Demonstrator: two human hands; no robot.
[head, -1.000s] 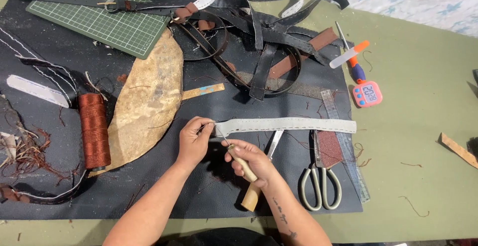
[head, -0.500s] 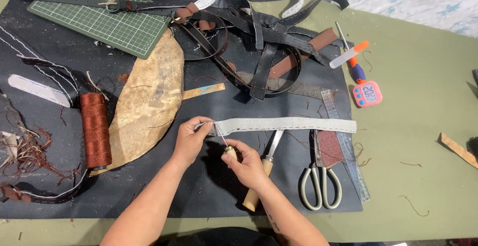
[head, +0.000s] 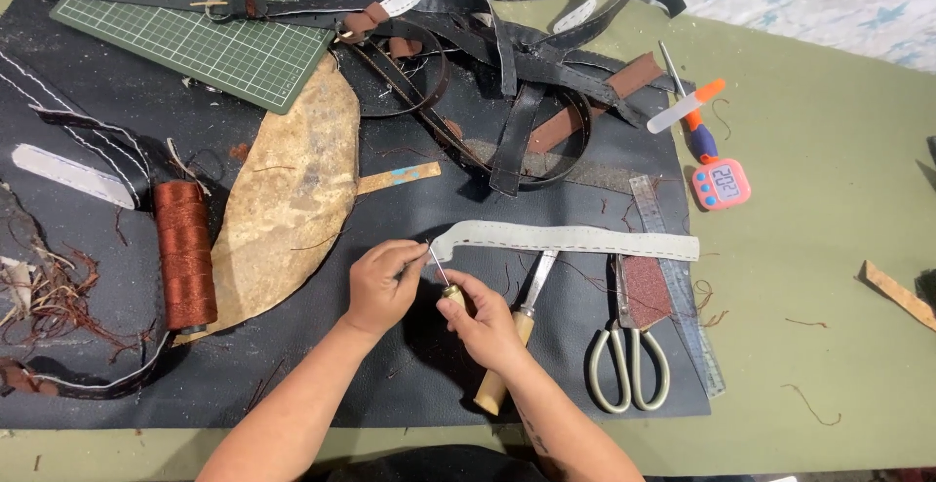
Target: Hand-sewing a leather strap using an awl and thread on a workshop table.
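Only the head view to go on here, so here's what I saw looking down. My left hand was pinched narrow on the near end of the pale stitched strap, which lay flat across the dark leather mat, running out to the right. My right hand was closed around a small awl with a brass collar, its thin point tilted up toward the strap's end, right by my left fingertips. Couldn't tell whether the tip actually touched the strap.

Just right of that hand lay a wooden-handled knife, partly tucked under the strap, and further right a pair of scissors beside a clear ruler. A spool of rust-brown thread stood off to the left, next to a tan leather offcut. A tangle of black straps sat at the far side, with a green cutting mat in the far-left corner and a little pink timer out on the green table.
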